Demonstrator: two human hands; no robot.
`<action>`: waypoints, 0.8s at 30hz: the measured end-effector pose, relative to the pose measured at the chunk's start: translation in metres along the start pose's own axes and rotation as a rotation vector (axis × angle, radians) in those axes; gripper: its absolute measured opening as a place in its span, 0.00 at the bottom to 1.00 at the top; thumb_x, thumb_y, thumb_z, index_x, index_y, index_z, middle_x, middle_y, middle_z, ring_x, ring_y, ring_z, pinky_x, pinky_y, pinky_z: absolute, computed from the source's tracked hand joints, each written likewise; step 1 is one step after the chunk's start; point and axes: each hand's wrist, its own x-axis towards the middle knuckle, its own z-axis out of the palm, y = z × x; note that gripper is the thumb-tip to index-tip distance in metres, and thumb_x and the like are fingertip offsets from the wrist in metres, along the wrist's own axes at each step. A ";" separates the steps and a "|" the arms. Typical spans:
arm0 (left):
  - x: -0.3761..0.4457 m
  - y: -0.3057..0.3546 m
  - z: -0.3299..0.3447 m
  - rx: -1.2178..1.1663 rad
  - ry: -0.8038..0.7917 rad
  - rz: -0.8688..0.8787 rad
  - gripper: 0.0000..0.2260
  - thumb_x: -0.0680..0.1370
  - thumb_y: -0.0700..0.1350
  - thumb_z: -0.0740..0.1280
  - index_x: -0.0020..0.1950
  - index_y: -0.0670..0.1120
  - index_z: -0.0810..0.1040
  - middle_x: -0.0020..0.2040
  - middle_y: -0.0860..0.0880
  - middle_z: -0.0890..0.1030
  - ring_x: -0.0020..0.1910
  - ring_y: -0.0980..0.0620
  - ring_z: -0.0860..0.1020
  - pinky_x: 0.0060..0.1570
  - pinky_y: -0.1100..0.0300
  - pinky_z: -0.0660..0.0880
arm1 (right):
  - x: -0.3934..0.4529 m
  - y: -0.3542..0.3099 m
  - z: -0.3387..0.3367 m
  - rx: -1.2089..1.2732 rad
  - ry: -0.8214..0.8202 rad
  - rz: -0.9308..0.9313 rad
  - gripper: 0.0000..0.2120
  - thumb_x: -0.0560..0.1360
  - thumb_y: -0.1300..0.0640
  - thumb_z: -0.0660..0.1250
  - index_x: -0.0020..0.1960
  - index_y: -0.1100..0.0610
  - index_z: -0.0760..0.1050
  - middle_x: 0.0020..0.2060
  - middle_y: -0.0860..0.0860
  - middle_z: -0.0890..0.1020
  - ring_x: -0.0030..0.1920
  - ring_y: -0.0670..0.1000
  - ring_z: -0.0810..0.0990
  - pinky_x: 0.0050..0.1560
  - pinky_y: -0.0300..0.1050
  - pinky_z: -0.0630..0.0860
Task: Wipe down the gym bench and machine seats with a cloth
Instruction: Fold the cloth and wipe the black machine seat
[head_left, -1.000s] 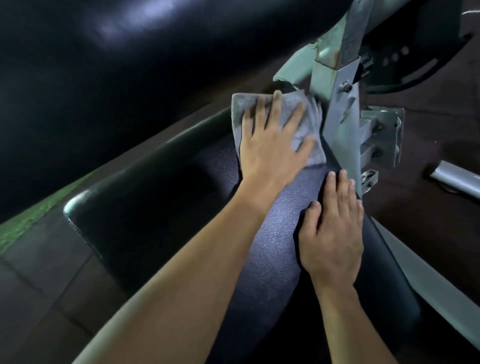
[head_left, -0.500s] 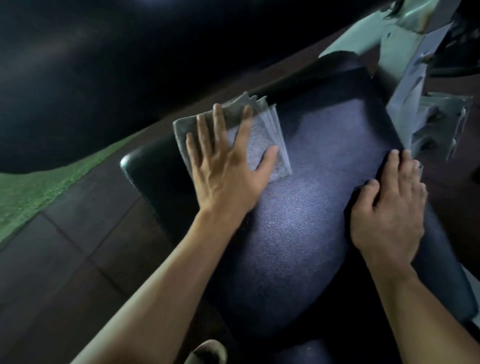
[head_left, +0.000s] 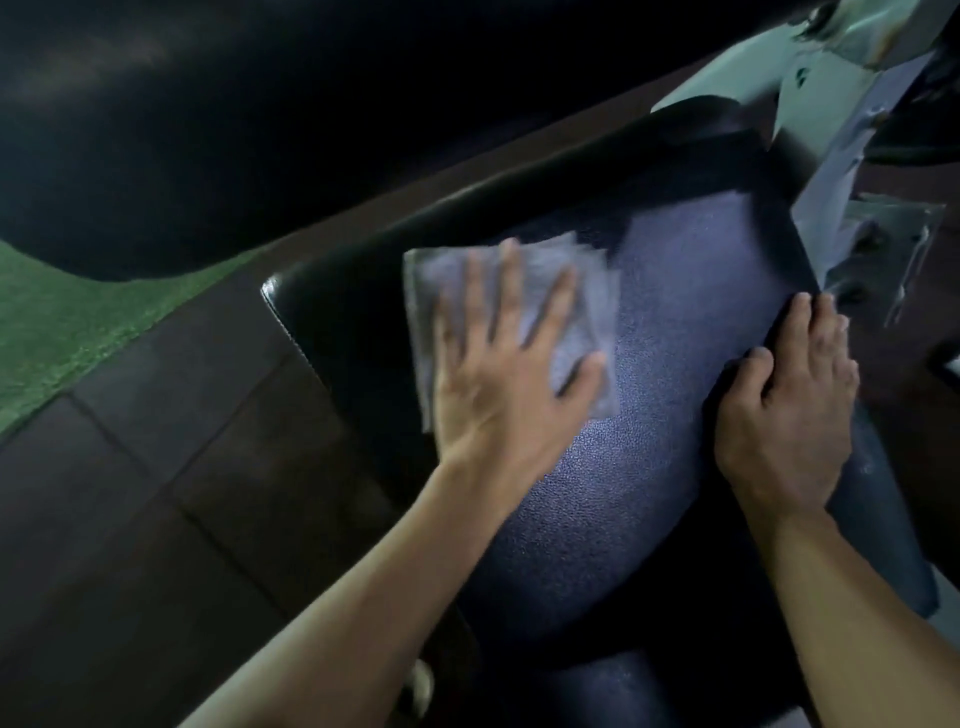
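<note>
Head view, dim light, some motion blur on the cloth edges.

Left hand (head_left: 511, 384), centre of frame: fingers straight and spread, palm flat, pressing down on grey cloth (head_left: 587, 332). No curl round the fabric; held by pressure only.

Cloth: folded to a rough square, several layers fanned at its upper right corner. Lying flat on the seat pad, toward the pad's left edge, centre of frame. Left margin and right margin showing either side of the hand.

Right hand (head_left: 789, 405), right of centre: resting on the right edge of the pad, thumb on the top surface, fingers close together and bent over the edge. Grip on the far side hidden; appears to be holding the rim.

Bench (head_left: 675, 415): dark textured vinyl pad, bluish sheen where lit, running from lower centre up toward upper right. Black side wall with a stitched corner at centre left.

Metal frame (head_left: 841, 171), upper right: pale painted post rising from the far end of the pad, with a bolted bracket just beside the right hand's fingertips.

Large black padded surface (head_left: 260, 104) across upper left, out of focus.

Floor (head_left: 156, 493), lower left: dark tiles with visible seams. Green turf strip (head_left: 62, 322) at the left edge, beside the tiles.

Pale rounded object at bottom centre, under the left forearm; too dark to identify.
</note>
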 end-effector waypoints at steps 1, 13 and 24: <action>0.010 0.012 0.002 0.030 -0.032 0.067 0.33 0.82 0.68 0.49 0.84 0.58 0.48 0.85 0.43 0.42 0.83 0.38 0.41 0.80 0.38 0.40 | 0.000 0.001 0.000 0.003 0.003 -0.005 0.31 0.81 0.50 0.48 0.83 0.54 0.53 0.83 0.51 0.53 0.83 0.50 0.50 0.82 0.51 0.45; -0.063 -0.003 -0.001 0.026 -0.171 0.405 0.33 0.82 0.67 0.52 0.84 0.59 0.48 0.85 0.46 0.44 0.84 0.42 0.42 0.81 0.42 0.42 | 0.001 -0.002 -0.002 -0.043 -0.037 -0.002 0.31 0.81 0.51 0.47 0.83 0.57 0.52 0.83 0.54 0.52 0.83 0.54 0.49 0.82 0.55 0.47; -0.009 0.013 0.001 0.028 -0.157 0.465 0.32 0.82 0.67 0.47 0.84 0.59 0.43 0.85 0.45 0.39 0.83 0.42 0.38 0.81 0.41 0.39 | -0.028 -0.003 -0.011 -0.060 -0.118 0.003 0.29 0.84 0.47 0.48 0.84 0.52 0.52 0.84 0.51 0.51 0.83 0.52 0.47 0.82 0.55 0.45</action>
